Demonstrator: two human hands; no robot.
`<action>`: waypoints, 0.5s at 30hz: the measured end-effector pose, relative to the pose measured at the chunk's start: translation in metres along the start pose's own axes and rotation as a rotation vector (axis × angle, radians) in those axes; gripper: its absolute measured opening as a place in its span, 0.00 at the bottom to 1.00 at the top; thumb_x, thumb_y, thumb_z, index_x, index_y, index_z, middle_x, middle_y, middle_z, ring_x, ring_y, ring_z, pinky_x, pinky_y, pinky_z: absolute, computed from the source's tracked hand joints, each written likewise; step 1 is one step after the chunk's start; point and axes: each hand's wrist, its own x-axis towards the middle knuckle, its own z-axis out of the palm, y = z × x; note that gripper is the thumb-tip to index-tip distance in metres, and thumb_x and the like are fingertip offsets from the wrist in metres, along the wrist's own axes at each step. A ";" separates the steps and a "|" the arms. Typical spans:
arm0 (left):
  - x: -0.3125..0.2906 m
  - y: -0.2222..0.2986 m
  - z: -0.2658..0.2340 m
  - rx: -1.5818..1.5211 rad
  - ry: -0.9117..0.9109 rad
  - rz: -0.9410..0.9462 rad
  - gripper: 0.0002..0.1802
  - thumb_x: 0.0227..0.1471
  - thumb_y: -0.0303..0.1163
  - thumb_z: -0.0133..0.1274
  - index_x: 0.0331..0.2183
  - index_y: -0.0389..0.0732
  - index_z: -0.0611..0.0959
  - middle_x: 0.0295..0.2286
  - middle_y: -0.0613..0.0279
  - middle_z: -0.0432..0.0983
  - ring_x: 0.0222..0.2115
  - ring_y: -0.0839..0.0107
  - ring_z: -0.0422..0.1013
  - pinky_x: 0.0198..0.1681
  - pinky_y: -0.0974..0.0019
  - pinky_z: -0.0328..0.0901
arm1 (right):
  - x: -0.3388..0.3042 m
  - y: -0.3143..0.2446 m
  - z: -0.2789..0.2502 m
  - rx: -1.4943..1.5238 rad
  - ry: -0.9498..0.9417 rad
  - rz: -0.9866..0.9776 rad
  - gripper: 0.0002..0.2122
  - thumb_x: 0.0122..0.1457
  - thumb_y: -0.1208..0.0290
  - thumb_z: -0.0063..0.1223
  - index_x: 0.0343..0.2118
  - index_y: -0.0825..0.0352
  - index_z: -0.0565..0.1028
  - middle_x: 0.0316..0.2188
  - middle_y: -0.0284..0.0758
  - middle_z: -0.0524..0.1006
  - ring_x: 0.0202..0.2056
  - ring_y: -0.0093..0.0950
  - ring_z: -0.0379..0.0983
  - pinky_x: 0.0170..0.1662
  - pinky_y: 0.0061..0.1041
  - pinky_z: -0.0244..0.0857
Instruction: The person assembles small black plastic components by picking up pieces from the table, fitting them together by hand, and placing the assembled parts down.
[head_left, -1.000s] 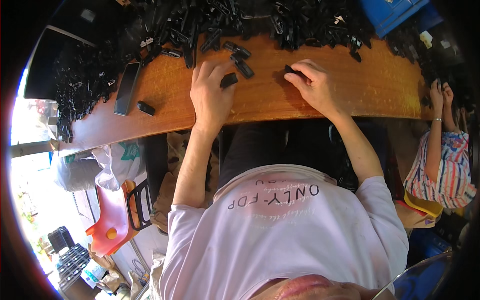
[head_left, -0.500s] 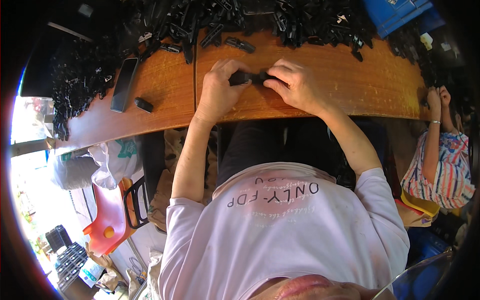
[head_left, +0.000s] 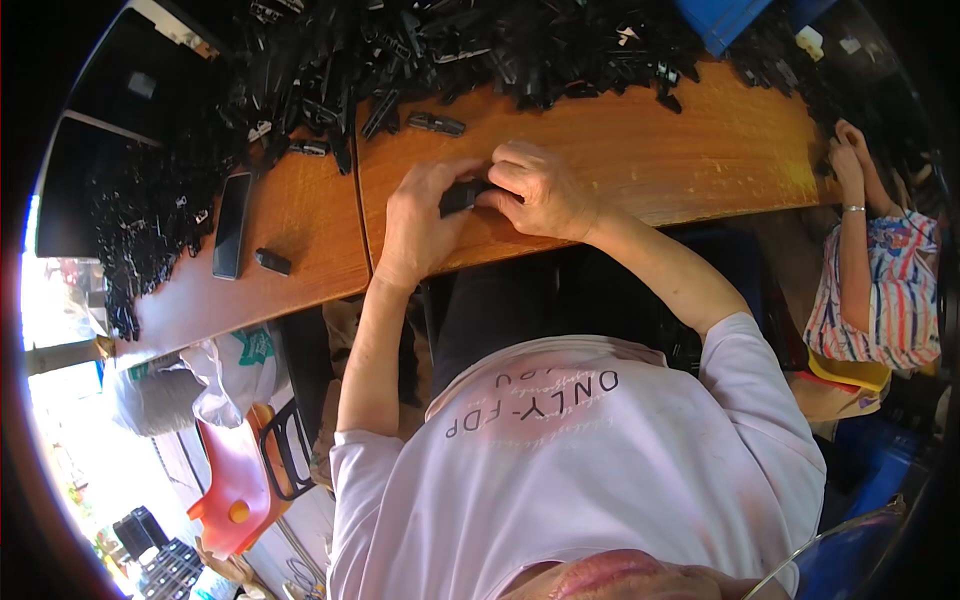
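My left hand (head_left: 420, 215) is closed around a small black plastic part (head_left: 458, 198) just above the table's near side. My right hand (head_left: 537, 190) pinches at the right end of that part, its fingertips close against my left fingers. The hands hide much of the part, and whether it is one piece or two joined pieces cannot be made out. Beyond the hands lies a loose black plastic piece (head_left: 436, 123). Another short black piece (head_left: 272, 262) rests to the left, beside a dark phone (head_left: 232, 226).
A large heap of black plastic parts (head_left: 430, 55) covers the far side of the wooden table (head_left: 640, 145). A blue crate (head_left: 722, 18) stands at the back right. At the right, a co-worker's hands (head_left: 850, 150) are at the table. A pink chair (head_left: 238, 480) stands lower left.
My right hand has moved left, and my two hands have come closer together around the black part. The whole view has tilted and shifted slightly.
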 end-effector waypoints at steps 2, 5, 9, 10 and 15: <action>-0.005 -0.001 -0.002 0.027 0.006 0.041 0.27 0.43 0.17 0.62 0.49 0.43 0.86 0.39 0.55 0.84 0.43 0.51 0.79 0.49 0.54 0.73 | -0.001 0.003 -0.004 0.047 -0.024 0.026 0.08 0.56 0.72 0.70 0.30 0.67 0.79 0.32 0.37 0.78 0.37 0.41 0.77 0.38 0.38 0.73; -0.006 -0.001 -0.007 0.103 -0.003 0.008 0.27 0.43 0.17 0.62 0.48 0.42 0.86 0.41 0.54 0.84 0.43 0.50 0.78 0.50 0.54 0.73 | -0.009 0.042 -0.037 -0.110 0.163 0.100 0.10 0.61 0.68 0.68 0.42 0.65 0.83 0.44 0.37 0.81 0.47 0.38 0.79 0.46 0.37 0.76; 0.016 0.003 0.003 -0.041 0.101 0.055 0.22 0.50 0.20 0.63 0.49 0.41 0.87 0.45 0.57 0.84 0.43 0.57 0.80 0.50 0.59 0.73 | -0.020 0.103 -0.067 -0.581 0.233 0.238 0.12 0.65 0.66 0.64 0.48 0.65 0.82 0.49 0.38 0.81 0.51 0.39 0.78 0.50 0.39 0.76; 0.020 0.002 0.006 -0.165 0.195 -0.017 0.21 0.52 0.21 0.62 0.50 0.41 0.87 0.45 0.57 0.84 0.43 0.58 0.80 0.50 0.60 0.74 | -0.016 0.099 -0.066 -0.572 0.231 0.231 0.12 0.65 0.66 0.64 0.48 0.65 0.82 0.49 0.38 0.81 0.51 0.39 0.78 0.50 0.39 0.76; 0.053 -0.013 0.009 0.133 0.332 -0.073 0.17 0.50 0.32 0.72 0.42 0.37 0.89 0.46 0.56 0.83 0.43 0.53 0.80 0.47 0.56 0.76 | -0.001 0.065 -0.071 -0.454 -0.170 0.363 0.12 0.64 0.69 0.62 0.46 0.71 0.78 0.48 0.44 0.81 0.50 0.44 0.79 0.49 0.40 0.76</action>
